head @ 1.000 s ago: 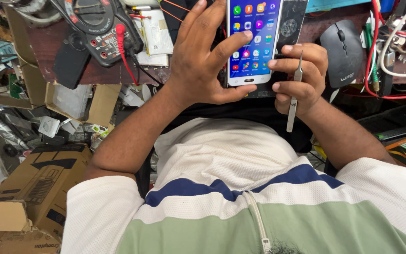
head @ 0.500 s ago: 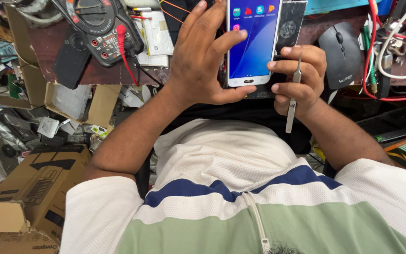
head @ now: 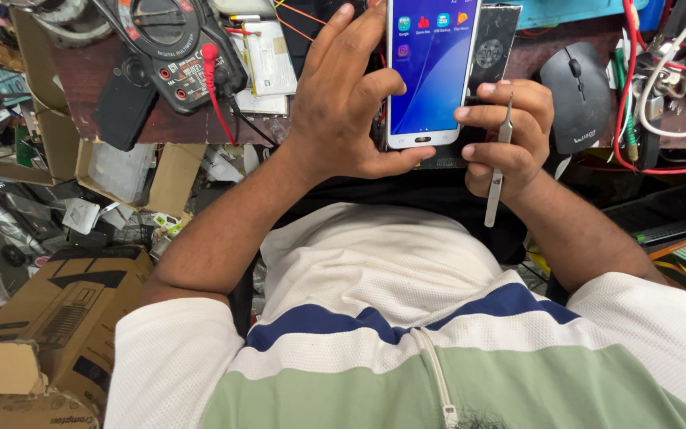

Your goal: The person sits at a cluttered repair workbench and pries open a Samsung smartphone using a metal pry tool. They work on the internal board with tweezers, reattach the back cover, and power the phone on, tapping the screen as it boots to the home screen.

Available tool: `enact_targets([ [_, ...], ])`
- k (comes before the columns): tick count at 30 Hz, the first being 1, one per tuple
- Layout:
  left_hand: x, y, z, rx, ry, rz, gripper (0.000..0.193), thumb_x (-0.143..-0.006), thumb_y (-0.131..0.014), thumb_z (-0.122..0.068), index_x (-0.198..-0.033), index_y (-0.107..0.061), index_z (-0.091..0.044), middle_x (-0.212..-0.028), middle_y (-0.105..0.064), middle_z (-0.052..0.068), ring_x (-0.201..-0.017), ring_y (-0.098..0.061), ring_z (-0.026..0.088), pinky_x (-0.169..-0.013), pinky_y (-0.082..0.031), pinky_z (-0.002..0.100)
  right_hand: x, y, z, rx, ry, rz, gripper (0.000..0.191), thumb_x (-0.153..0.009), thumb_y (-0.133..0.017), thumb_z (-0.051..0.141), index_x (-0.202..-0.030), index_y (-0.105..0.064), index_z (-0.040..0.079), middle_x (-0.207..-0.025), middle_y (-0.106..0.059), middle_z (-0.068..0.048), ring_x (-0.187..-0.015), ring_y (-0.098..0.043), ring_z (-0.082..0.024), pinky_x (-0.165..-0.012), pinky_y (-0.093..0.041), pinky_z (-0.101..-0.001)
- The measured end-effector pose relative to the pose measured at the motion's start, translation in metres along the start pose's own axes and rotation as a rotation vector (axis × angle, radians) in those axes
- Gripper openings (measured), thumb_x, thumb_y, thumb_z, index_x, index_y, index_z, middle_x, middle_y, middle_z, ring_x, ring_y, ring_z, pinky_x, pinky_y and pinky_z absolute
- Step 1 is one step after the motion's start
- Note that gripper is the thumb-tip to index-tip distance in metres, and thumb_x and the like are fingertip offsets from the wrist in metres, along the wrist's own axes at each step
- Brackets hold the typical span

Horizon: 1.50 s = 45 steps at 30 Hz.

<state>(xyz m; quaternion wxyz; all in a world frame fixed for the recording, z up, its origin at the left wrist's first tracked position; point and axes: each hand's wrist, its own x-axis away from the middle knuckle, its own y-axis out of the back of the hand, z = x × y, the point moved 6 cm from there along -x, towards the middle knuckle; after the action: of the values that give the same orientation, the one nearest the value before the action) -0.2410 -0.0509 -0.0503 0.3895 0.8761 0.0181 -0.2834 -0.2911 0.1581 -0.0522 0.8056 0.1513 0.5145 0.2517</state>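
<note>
Both hands are gripping the phone (head: 430,71) over the bench (head: 160,127): left hand (head: 343,111) at nine, right hand (head: 510,135) at three, also pinching tweezers (head: 498,163). Its long axis is running twelve-to-six, screen lit, home button at six.

One head-worn camera looks steeply down from close above, the workbench (head: 200,131) at 12 o'clock, the wearer's chest at 6.
</note>
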Motion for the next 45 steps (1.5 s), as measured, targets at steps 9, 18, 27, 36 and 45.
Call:
enact_targets([
  [9,-0.003,0.002,-0.003,0.021,-0.003,-0.027,0.067,-0.087,-0.089,-0.047,-0.124,-0.046,-0.011,-0.15,-0.043,0.032,-0.144,-0.046,0.044,-0.125,-0.028,0.062,0.004,-0.006,0.014,0.044,0.364,0.11,0.024,-0.112,-0.053,0.046,-0.11,-0.057,0.023,-0.11,-0.075,-0.003,-0.106,-0.065,-0.026,-0.091,-0.052,-0.0424],
  [18,-0.005,0.004,-0.005,0.021,0.014,-0.016,0.073,-0.091,-0.093,-0.059,-0.123,-0.046,-0.012,-0.149,-0.046,0.028,-0.143,-0.046,0.042,-0.125,-0.029,0.061,0.007,-0.005,0.014,0.085,0.352,0.03,0.025,-0.112,-0.051,0.047,-0.107,-0.058,0.024,-0.102,-0.072,0.002,-0.105,-0.064,-0.023,-0.092,-0.05,-0.0417],
  [27,-0.002,0.001,-0.003,0.001,-0.008,-0.02,0.07,-0.092,-0.087,-0.057,-0.126,-0.046,-0.012,-0.151,-0.043,0.03,-0.145,-0.044,0.043,-0.127,-0.028,0.061,0.011,-0.006,0.015,0.091,0.347,0.052,0.025,-0.112,-0.054,0.049,-0.107,-0.058,0.026,-0.103,-0.072,0.004,-0.107,-0.064,-0.021,-0.094,-0.05,-0.0404],
  [36,-0.004,0.001,-0.005,-0.002,0.003,-0.001,0.068,-0.091,-0.088,-0.056,-0.123,-0.047,-0.012,-0.15,-0.044,0.031,-0.143,-0.046,0.043,-0.126,-0.028,0.06,0.008,-0.003,0.014,0.047,0.323,0.073,0.024,-0.111,-0.054,0.047,-0.108,-0.06,0.024,-0.105,-0.075,0.002,-0.107,-0.065,-0.023,-0.093,-0.049,-0.0412],
  [45,-0.002,0.001,-0.004,0.005,0.002,-0.01,0.068,-0.091,-0.089,-0.055,-0.123,-0.047,-0.012,-0.15,-0.045,0.03,-0.144,-0.046,0.043,-0.127,-0.028,0.06,0.013,-0.003,0.014,0.14,0.32,0.026,0.024,-0.113,-0.052,0.046,-0.106,-0.056,0.024,-0.107,-0.073,0.001,-0.105,-0.064,-0.024,-0.092,-0.048,-0.0427],
])
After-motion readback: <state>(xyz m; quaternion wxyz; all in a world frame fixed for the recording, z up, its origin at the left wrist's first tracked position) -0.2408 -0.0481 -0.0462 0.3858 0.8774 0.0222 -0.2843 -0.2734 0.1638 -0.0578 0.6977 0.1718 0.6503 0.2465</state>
